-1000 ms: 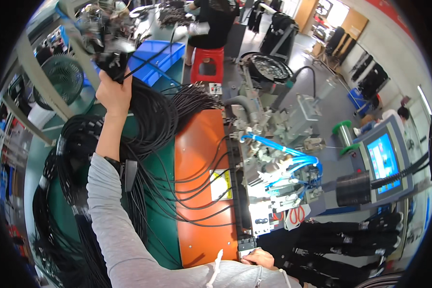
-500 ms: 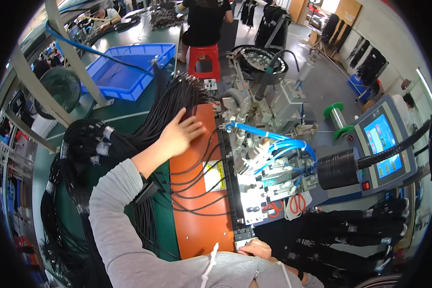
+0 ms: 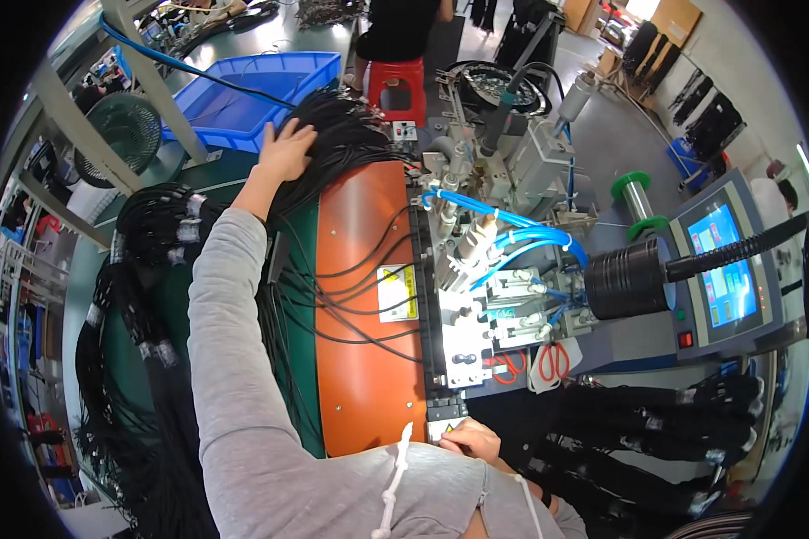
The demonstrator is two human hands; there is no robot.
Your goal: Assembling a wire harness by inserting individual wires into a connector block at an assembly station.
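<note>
My left hand (image 3: 289, 151) reaches far forward with its fingers spread. It lies against the left side of a thick bundle of black cables (image 3: 346, 130), which rests at the far end of an orange plate (image 3: 360, 386). Several single black cables (image 3: 355, 336) run across this plate to the edge of a machine (image 3: 466, 346). Close to my body, my right hand (image 3: 474, 440) is curled at a small block with a white top (image 3: 442, 429) at the near end of the machine's rail. Whatever its fingers hold, if anything, is hidden.
More tied black cable bundles (image 3: 157, 225) lie on the green table at left. Beyond stands a blue tray (image 3: 229, 135). Blue air hoses (image 3: 530, 235), a wire spool (image 3: 636, 205) and a lit screen (image 3: 721, 265) are at right. Someone sits ahead on a red stool (image 3: 395, 85).
My left hand has moved forward and left, from above the orange plate to the side of the cable bundle. The bundle's far end now lies flatter and further right. My right hand stays at the block.
</note>
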